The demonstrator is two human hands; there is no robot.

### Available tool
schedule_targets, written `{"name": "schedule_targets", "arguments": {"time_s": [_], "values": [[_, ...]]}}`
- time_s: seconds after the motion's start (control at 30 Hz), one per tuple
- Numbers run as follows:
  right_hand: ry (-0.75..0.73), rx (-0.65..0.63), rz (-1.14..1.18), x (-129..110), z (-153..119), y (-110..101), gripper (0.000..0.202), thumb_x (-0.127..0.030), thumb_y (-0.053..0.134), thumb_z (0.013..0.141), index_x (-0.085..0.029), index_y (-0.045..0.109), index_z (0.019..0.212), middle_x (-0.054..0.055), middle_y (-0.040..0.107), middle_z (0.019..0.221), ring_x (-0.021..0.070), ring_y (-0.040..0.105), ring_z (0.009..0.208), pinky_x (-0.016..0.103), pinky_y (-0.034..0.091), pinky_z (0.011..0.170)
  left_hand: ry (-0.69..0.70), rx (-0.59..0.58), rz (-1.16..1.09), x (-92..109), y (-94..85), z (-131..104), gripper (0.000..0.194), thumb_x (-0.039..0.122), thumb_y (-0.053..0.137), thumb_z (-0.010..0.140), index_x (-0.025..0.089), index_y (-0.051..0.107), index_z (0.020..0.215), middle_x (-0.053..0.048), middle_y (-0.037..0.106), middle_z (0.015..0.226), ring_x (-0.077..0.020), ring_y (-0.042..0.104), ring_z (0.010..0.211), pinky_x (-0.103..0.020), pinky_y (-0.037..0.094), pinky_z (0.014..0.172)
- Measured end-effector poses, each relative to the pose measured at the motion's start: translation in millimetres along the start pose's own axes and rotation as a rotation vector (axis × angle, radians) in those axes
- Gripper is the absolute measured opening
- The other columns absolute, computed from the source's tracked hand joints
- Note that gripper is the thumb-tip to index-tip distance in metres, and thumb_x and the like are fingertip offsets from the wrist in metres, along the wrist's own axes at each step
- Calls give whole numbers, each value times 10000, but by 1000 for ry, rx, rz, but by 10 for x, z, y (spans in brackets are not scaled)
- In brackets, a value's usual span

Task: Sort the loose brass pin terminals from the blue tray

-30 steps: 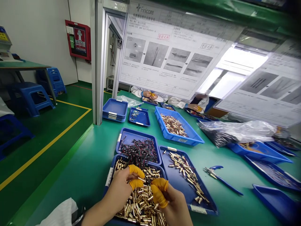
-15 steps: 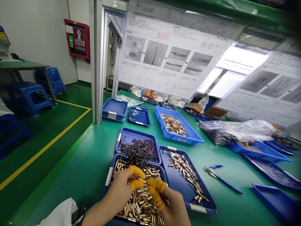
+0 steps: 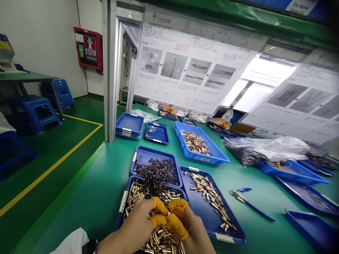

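My left hand (image 3: 148,217) and my right hand (image 3: 186,222), both with yellow finger cots, meet fingertip to fingertip over a blue tray (image 3: 122,201) of loose brass-coloured metal sleeves (image 3: 161,241). Both hands are pinched closed. Whatever lies between the fingertips is mostly covered by the cots; half a second ago a small brass-coloured sleeve showed there. Just beyond, a second blue tray holds a heap of thin black and red wires (image 3: 159,169), some spilling over its near rim. Right of my hands, another blue tray (image 3: 193,208) carries brass-coloured sleeves with dark wires (image 3: 209,194).
Pliers (image 3: 250,203) with blue handles lie on the green table right of the trays. Farther back are a lighter blue bin (image 3: 214,155) of brass parts, stacked trays (image 3: 129,123) and a plastic bag (image 3: 267,146). Co-workers' hands (image 3: 168,108) work across the table. Instruction sheets (image 3: 182,84) hang ahead.
My hands have drawn closer together, and the small sleeve between the fingertips is now mostly hidden. The trays appear unmoved; the view has shifted slightly.
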State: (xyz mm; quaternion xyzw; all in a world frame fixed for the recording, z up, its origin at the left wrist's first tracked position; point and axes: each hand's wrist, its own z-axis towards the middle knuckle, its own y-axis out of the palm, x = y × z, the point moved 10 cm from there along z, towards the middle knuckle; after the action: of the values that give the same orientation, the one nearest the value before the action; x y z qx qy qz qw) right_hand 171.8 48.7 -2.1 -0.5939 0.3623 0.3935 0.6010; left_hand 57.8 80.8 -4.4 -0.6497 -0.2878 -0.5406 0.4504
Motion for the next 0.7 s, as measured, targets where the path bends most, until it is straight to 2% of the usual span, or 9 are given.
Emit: {"name": "schedule_targets", "arguments": {"time_s": [0.13,0.27,0.43,0.57,0.7], "values": [[33,-93,300,-104,35,23,290,-455,569,802,-177,542,724,-26,566,562,100,542,457,221,424,496,15,20,-56,40,-54,3,90,113,585,709,172,641,748,-7,652,779,-176,579,776,-243,409,707],[86,-157,479,-158,57,119,351,-499,677,696,-174,544,686,-48,578,492,70,533,376,181,405,444,-8,-23,-10,-2,-16,-19,90,117,576,702,182,629,735,-2,637,780,-178,554,778,-247,398,704],[145,-140,469,-155,52,194,386,-522,708,642,-176,535,651,-61,551,435,64,508,347,170,394,413,-5,-29,-3,-5,-1,-45,82,127,545,707,186,600,720,0,618,772,-179,535,770,-252,381,703],[183,-149,506,-99,48,279,427,-527,754,565,-180,522,653,-51,572,532,50,486,350,170,407,385,25,-39,6,7,15,-45,150,64,496,673,193,572,686,14,607,738,-163,530,731,-236,376,669],[179,-11,474,67,65,168,460,-541,752,556,-185,515,728,-91,499,530,31,427,378,138,358,365,0,-38,-25,-69,19,-47,170,51,510,651,194,588,698,0,609,795,-182,535,801,-246,392,719]]}}
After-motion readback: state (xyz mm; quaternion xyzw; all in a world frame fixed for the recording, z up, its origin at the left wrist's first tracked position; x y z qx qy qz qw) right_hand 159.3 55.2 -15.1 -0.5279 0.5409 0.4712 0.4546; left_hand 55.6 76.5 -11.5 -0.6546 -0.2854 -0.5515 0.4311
